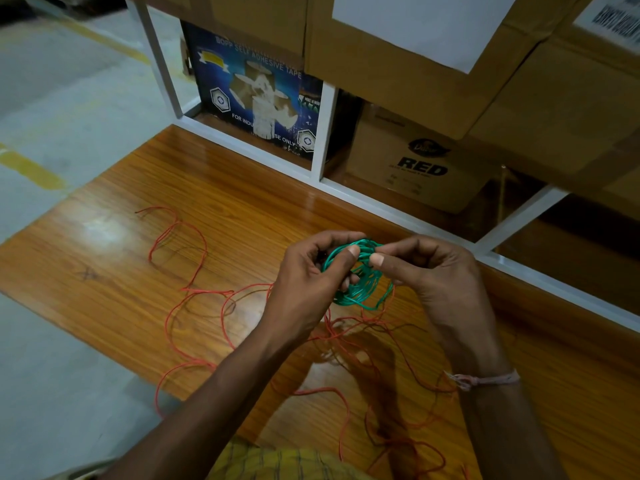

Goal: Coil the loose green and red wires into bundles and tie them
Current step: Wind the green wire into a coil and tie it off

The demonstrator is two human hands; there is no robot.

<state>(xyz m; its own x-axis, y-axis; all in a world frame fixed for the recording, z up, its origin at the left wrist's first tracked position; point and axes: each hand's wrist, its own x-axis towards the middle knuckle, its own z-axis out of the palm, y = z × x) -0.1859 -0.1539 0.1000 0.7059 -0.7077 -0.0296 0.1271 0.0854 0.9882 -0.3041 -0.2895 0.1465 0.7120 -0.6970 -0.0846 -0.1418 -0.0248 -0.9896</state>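
Observation:
A small coil of green wire (360,289) hangs above the wooden table between both hands. My left hand (311,271) grips the coil's left side, with its thumb pressed over the strands. My right hand (433,271) pinches the strands at the coil's top between thumb and forefinger. The red wire (180,237) lies loose on the table in long tangled loops. It runs from the far left, under my forearms, to the near edge.
The wooden table (104,271) ends at a white metal rack frame (322,133) at the back. Behind the frame stand a blue adhesive tape box (256,91) and cardboard boxes (415,168). Grey floor with yellow lines lies to the left.

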